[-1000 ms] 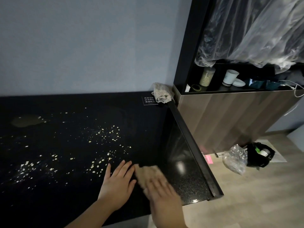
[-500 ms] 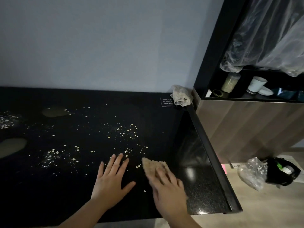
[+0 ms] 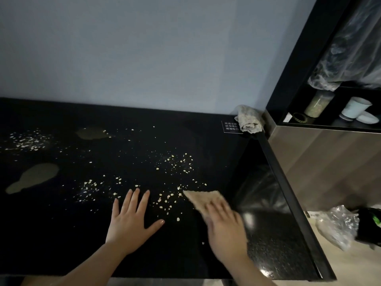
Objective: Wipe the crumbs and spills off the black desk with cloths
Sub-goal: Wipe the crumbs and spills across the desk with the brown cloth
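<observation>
Black desk [image 3: 82, 234] abuts blue-grey wall [image 3: 144, 48]; crumbs [image 3: 177, 164] mid-surface, spills [image 3: 35, 176] at L. L hand [image 3: 132, 219] flat, fingers spread; R hand [image 3: 224, 230] presses cloth [image 3: 203, 198] flat beside crumbs. 2nd cloth [image 3: 248, 120] bunched at rear R corner.

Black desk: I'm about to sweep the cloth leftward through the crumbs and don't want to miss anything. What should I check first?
1. Cloth flat on the desk under the right hand: ok.
2. Crumbs just left of the cloth, in the sweep's path: ok.
3. Path free of the left hand: not ok, it lies flat beyond those crumbs.
4. Spills wiped: not ok, two puddles at far left.
5. Spare cloth at the back right corner: ok.
6. Cloth's underside clean: cannot tell.
</observation>
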Demonstrator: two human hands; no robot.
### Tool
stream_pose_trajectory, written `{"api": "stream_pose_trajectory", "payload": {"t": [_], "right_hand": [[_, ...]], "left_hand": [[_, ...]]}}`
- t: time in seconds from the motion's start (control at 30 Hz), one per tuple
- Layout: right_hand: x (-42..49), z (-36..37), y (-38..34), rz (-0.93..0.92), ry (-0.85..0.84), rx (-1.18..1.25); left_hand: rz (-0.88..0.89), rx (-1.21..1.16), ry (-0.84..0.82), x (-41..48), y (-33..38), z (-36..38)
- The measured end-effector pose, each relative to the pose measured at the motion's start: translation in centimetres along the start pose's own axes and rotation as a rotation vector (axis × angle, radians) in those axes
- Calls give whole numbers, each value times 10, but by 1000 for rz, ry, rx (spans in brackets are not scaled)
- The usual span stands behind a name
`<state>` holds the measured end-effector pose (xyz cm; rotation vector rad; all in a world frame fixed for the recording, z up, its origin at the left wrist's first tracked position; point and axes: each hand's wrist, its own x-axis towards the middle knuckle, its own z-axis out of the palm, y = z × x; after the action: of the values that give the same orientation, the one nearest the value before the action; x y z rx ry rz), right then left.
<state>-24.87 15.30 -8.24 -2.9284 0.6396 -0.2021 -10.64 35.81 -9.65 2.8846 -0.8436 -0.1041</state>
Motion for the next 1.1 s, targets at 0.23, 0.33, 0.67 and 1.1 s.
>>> {"api": "stream_pose_trajectory", "payload": {"t": [0.23,0.33,0.67,1.1], "right_hand": [[27,-7,-5,361,47,60],[13,4,-48,-43,22,143],[40,-9,33,513,84,5],[68,-16,29,670,23,97]], "left_hand": [[50,28,-4,7,-10,2],[97,36,2,18,-12,0],[182,87,-109,38,-11,-12],[192,72,-107,51,-6,-12]]}}
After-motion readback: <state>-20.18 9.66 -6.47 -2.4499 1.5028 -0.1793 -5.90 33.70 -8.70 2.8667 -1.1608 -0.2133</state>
